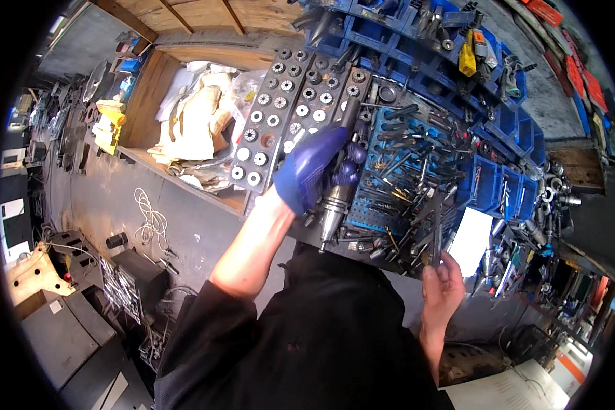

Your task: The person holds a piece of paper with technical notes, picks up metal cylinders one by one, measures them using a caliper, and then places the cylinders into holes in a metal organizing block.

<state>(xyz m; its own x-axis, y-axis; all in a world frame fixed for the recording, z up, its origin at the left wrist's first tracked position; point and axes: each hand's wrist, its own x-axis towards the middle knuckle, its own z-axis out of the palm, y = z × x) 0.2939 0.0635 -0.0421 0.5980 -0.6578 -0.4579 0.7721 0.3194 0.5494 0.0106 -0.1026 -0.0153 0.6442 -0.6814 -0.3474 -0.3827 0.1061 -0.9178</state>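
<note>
My left hand (311, 167), in a purple glove, is wrapped round a metal tool holder (333, 215). The holder's tapered end points toward me, and its dark upper end reaches past my fingers. Bare and ungloved, my right hand (443, 285) pinches the lower end of a dark, flat, bar-shaped tool (436, 236), whose exact kind I cannot make out. Between the hands lies a blue perforated tray (359, 213) crowded with drill bits and cutters (400, 178). Dark racks of round collets (270, 113) stand just beyond my left hand.
Blue bins (389, 37) are stacked at the back, with smaller ones (486, 179) at the right. A white sheet (470, 242) lies beside my right hand. A wooden box (140, 102) with crumpled paper stands at the left, near coiled cord (150, 222) and a black block (140, 277).
</note>
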